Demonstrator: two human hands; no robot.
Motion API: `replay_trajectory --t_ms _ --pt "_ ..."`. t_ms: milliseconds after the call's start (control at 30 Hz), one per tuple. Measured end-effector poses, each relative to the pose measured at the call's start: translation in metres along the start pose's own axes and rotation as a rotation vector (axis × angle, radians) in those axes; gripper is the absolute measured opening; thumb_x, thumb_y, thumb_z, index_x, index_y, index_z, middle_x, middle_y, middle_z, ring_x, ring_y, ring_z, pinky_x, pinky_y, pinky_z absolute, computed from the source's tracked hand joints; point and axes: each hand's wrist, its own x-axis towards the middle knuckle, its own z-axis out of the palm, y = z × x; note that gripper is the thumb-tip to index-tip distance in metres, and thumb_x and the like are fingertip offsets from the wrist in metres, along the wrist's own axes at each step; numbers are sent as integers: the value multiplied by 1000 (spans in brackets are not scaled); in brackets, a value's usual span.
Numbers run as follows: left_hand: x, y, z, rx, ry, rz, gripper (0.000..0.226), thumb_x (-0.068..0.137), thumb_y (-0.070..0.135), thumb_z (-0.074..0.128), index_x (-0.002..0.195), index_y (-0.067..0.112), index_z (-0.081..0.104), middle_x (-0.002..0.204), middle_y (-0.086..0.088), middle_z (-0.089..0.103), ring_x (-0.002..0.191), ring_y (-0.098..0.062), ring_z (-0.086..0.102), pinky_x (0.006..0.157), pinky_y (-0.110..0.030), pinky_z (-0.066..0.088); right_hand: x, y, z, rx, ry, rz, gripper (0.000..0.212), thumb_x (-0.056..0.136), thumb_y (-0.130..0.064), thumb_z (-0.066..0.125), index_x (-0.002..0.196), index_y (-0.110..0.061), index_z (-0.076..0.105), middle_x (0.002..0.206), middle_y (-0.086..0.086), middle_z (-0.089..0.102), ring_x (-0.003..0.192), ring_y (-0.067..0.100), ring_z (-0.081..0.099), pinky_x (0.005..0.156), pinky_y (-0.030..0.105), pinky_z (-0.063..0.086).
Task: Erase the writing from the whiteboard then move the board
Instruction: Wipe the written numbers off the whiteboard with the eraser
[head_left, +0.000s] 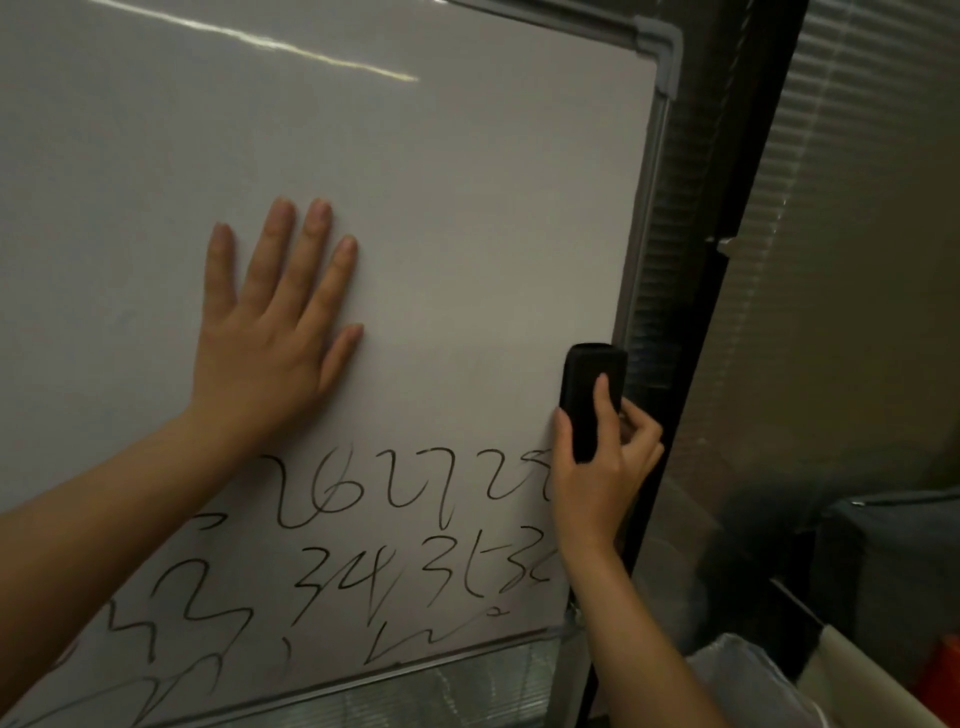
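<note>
The right hand (602, 457) grips a black eraser (592, 400), upright at the whiteboard (467, 208)'s right edge. Remaining writing (363, 545) lies just below and leftward. The left hand (270, 332) presses flat, fingers spread.

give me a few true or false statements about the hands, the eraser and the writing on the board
1. The left hand lies flat on the whiteboard with fingers straight. True.
2. The right hand holds a marker. False: it grips a black eraser.
3. The eraser is near the board's right edge. True.
4. The whole board is wiped clean. False: writing remains across the lower part.
5. The left hand covers the writing. False: the hand rests above it, on a blank area.
</note>
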Motion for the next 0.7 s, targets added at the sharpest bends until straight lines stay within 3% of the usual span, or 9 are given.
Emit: replay_trajectory --t_ms 133,233,300,400,467,633,700 --pt "0 0 0 1 -1 0 60 104 36 35 153 5 23 159 -20 17 147 -39 13 116 -57 2 5 -21 11 71 61 72 50 85 -27 64 133 -13 55 119 19 47 100 30 45 84 30 41" --pt "-2 -4 -1 2 -8 2 59 104 36 35 153 5 24 159 -20 17 146 -39 14 116 -57 2 -2 -54 25 131 81 61 53 85 -29 61 137 -23 49 124 12 41 105 23 40 81 30 40" --pt "-3 -10 -3 -18 -10 10 57 104 35 35 153 6 26 159 -19 19 146 -38 15 116 -56 3 -14 -89 39 188 39 7 55 86 -30 60 138 -28 44 126 6 37 107 19 37 81 31 42" --pt "-4 -27 -9 -54 13 86 51 105 27 36 152 8 30 158 -15 24 146 -33 20 117 -51 12 -45 -146 57 210 -42 -171 51 89 -31 60 137 -27 43 122 14 44 99 29 45 83 37 44" --pt "-10 -49 -15 -55 27 157 49 104 20 39 151 7 32 157 -12 28 146 -30 25 115 -51 20 -59 -171 63 227 -72 -187 51 90 -32 60 138 -28 42 121 13 43 97 29 46 81 38 46" --pt "-40 -108 -30 -39 16 306 46 104 21 40 149 12 38 155 -9 35 142 -29 33 111 -52 28 -45 -154 64 177 3 -173 48 87 -31 61 134 -21 54 117 17 50 96 29 45 85 33 38" --pt "-54 -136 -39 -43 -1 345 46 103 21 41 149 13 39 155 -8 35 142 -28 34 111 -50 28 -31 -133 61 162 78 -37 48 86 -29 60 131 -10 58 114 23 50 98 28 44 90 23 33"
